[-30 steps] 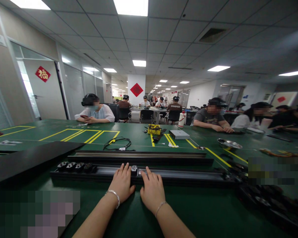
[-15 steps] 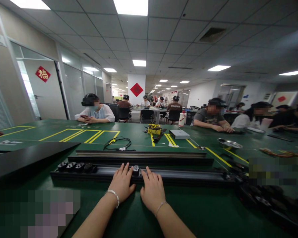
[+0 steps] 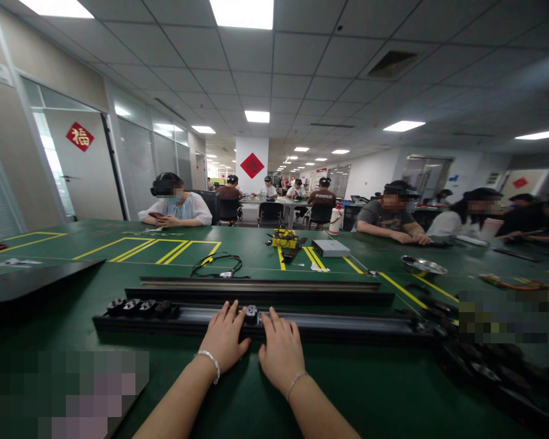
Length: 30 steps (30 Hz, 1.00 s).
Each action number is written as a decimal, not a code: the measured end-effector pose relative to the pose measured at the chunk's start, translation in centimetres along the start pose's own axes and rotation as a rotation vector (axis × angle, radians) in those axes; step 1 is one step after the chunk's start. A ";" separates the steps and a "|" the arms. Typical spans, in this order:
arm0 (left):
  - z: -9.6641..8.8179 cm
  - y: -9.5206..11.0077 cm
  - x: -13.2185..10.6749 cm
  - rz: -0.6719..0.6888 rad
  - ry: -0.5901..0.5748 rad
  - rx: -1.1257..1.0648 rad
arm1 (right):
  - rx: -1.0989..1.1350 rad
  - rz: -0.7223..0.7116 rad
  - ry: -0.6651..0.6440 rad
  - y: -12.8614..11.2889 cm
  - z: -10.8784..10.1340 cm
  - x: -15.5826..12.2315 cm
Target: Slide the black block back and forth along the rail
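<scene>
My left hand (image 3: 225, 338) and my right hand (image 3: 280, 347) rest side by side on the near edge of a long black rail (image 3: 348, 326) that lies across the green table (image 3: 357, 390). Fingers of both hands are stretched forward onto the rail. Between their fingertips sits a small black slider block (image 3: 251, 314) in the rail's groove. Several similar black blocks (image 3: 138, 306) sit in the groove near the rail's left end. A second black rail (image 3: 265, 289) lies parallel just behind the first.
A black panel (image 3: 32, 279) juts in from the left. A black cable (image 3: 217, 265), a yellow part (image 3: 284, 238), a grey box (image 3: 330, 247) and a metal bowl (image 3: 423, 266) lie farther back. Dark parts (image 3: 494, 366) pile at right. Other people sit along the far edge.
The black panel at left has slid away to the left, uncovering more green table. Both hands stay on the rail, barely shifted.
</scene>
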State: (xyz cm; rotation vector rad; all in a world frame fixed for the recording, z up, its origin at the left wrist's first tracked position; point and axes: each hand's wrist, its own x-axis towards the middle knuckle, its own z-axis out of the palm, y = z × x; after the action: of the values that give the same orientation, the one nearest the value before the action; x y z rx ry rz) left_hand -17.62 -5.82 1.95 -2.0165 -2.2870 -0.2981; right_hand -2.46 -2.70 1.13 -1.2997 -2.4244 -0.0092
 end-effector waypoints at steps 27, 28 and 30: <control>-0.1 0.5 0.1 -0.040 0.003 0.008 | -0.008 -0.003 0.033 0.0 0.2 0.0; -0.1 0.6 0.1 -0.043 0.002 0.015 | -0.010 -0.002 0.028 0.0 0.2 0.0; -0.1 0.8 0.1 -0.053 0.002 0.029 | -0.014 0.003 0.016 0.0 0.1 0.0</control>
State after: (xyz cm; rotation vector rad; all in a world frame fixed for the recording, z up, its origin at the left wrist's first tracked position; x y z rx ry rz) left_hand -16.85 -5.68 2.11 -1.9444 -2.3322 -0.2685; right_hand -2.48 -2.72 1.05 -1.3042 -2.4138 -0.0362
